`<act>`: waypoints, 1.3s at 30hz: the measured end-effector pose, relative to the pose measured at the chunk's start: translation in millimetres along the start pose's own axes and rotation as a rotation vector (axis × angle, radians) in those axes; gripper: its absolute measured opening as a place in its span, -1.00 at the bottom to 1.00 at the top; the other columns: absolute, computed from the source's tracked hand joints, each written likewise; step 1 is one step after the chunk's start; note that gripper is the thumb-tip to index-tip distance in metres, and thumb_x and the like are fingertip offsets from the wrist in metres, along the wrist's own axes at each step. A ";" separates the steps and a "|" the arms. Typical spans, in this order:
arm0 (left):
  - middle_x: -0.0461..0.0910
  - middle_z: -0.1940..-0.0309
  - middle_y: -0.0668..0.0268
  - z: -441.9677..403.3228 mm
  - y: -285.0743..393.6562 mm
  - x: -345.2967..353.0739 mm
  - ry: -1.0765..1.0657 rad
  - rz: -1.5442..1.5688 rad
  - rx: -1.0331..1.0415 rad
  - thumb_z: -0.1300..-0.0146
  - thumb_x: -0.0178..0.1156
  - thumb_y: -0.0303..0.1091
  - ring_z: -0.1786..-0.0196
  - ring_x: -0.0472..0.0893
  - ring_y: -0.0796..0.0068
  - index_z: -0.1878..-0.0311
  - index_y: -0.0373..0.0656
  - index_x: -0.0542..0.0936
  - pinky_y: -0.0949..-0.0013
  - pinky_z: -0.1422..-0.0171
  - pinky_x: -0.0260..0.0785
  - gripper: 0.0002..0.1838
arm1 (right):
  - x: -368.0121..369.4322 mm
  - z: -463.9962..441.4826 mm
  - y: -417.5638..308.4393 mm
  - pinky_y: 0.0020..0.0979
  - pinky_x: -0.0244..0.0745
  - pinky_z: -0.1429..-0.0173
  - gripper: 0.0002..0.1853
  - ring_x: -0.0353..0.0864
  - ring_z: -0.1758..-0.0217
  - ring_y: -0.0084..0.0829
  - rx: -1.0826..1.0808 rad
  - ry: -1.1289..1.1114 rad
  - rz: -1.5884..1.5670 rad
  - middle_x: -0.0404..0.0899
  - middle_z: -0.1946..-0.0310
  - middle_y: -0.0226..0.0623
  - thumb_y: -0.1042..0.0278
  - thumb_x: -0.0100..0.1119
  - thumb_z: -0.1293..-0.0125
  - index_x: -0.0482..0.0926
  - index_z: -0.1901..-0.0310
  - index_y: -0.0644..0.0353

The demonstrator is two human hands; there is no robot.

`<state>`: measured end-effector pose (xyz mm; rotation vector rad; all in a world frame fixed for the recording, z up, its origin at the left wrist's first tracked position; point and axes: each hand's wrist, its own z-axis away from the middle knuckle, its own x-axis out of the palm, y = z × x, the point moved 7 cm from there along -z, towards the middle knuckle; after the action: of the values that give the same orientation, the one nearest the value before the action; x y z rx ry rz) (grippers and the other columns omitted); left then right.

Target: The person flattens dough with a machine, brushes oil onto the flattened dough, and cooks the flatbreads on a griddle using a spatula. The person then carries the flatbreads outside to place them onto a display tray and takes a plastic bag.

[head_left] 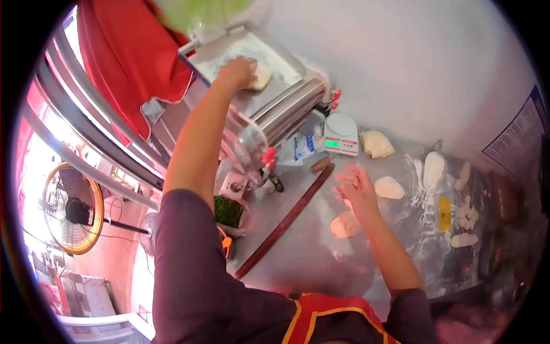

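My left hand reaches into a floured metal tray above the dough roller machine. Its fingers are curled at a pale piece of dough, partly hiding it. My right hand hovers with its fingers apart over the steel table. Just below it lies a round lump of dough, and another dough lump is to its right. Nothing shows in the right hand.
A dark red rolling pin lies diagonally across the table. Behind are a digital scale and more dough. A yellow scraper and small dough pieces lie right. Chopped greens and a fan are left.
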<state>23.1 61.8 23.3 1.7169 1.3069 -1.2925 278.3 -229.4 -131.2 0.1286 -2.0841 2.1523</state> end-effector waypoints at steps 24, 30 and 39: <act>0.47 0.13 0.21 67.5 25.7 24.1 0.120 0.295 0.103 -0.08 0.11 -0.37 0.02 0.43 0.19 0.26 -0.13 0.57 0.19 -0.02 0.36 -0.84 | 279.1 -94.6 171.0 -0.24 0.42 0.08 -0.68 0.50 0.12 -0.08 -0.575 -0.505 0.958 0.52 0.20 -0.05 0.30 0.03 -0.19 0.41 0.10 0.34; 0.50 0.19 0.20 67.4 29.4 25.2 0.137 0.336 0.171 0.01 0.15 -0.40 0.04 0.46 0.17 0.31 -0.11 0.59 0.16 0.03 0.38 -0.85 | 176.9 -66.9 113.0 -0.40 0.44 -0.01 -0.62 0.56 0.09 -0.37 0.255 -0.760 0.449 0.57 0.16 -0.17 0.27 0.06 -0.24 0.43 -0.06 0.24; 0.51 0.22 0.07 51.0 26.4 49.1 0.278 0.584 0.030 0.06 0.13 -0.39 0.16 0.54 0.11 0.30 -0.24 0.56 0.17 0.06 0.41 -0.79 | 103.6 -211.9 103.3 -0.08 0.17 -0.27 -0.47 0.31 -0.21 -0.17 0.497 -0.043 -0.836 0.38 -0.13 -0.23 -0.06 -0.13 -0.29 0.31 -0.15 0.13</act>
<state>32.8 25.0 -42.1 2.1415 0.8191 -0.7590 167.5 -16.3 -224.0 0.9118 -1.1165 2.0141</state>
